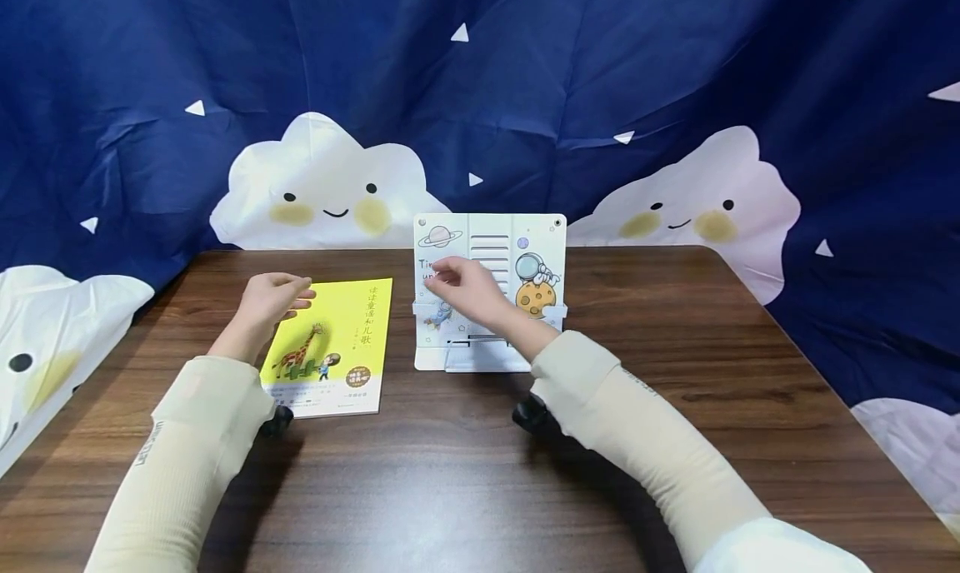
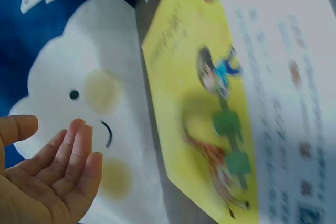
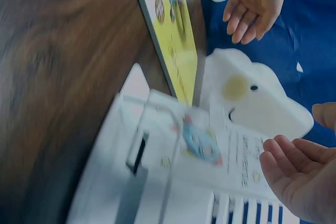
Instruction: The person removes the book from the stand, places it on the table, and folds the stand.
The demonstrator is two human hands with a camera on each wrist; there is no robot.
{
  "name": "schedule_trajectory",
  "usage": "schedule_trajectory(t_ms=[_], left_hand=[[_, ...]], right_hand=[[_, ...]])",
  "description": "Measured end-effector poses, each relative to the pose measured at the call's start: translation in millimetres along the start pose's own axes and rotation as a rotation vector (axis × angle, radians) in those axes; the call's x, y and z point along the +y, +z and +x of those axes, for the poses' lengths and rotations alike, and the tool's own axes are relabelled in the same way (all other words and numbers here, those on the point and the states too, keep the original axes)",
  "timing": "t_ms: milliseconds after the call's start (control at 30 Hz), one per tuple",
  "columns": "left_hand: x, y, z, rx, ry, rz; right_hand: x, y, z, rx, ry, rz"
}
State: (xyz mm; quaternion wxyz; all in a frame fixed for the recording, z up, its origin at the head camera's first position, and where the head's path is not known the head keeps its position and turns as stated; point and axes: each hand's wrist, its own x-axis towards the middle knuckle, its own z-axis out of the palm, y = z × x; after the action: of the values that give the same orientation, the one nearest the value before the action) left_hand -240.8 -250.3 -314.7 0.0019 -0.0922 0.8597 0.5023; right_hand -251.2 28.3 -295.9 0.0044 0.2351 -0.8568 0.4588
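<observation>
A yellow book (image 1: 341, 323) with a giraffe and a child on its cover lies flat on the table's left half. Above its upper left part hovers my left hand (image 1: 272, 298), fingers loosely bent and holding nothing; the left wrist view shows its palm (image 2: 58, 182) apart from the book. A white book stand (image 1: 490, 248) with planet and astronaut drawings stands upright at the middle. In front of its left panel is my right hand (image 1: 472, 288), covering part of the printed words. Nothing lies between the right fingers (image 3: 286, 156) and thumb in the right wrist view.
The dark wooden table (image 1: 675, 373) has its far edge close to a blue curtain (image 1: 510, 82) printed with white clouds and triangles. A clear ledge (image 1: 483, 356) and small side clips sit low on the stand. Dark wrist cameras (image 1: 532, 415) hang below both sleeves.
</observation>
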Motion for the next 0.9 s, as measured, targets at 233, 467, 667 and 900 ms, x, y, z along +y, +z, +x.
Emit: schedule_trajectory(t_ms=[233,467,667,900], left_hand=[[25.5,17.6,-5.6,-0.047,0.034,-0.070],[36.7,42.8,1.3,-0.052,0.089,-0.137],[42.1,61.7,2.7,-0.044,0.099,-0.208],[42.9,80.7,5.9,-0.014,0.079,-0.276]], right_hand=[[11,-27,-4.2,0.053,0.018,-0.027],[21,-47,-13.4,0.126,-0.007,-0.022],[34,-60,-25.9,0.240,-0.016,0.066],[54,-71,-34.5,0.482,-0.014,0.213]])
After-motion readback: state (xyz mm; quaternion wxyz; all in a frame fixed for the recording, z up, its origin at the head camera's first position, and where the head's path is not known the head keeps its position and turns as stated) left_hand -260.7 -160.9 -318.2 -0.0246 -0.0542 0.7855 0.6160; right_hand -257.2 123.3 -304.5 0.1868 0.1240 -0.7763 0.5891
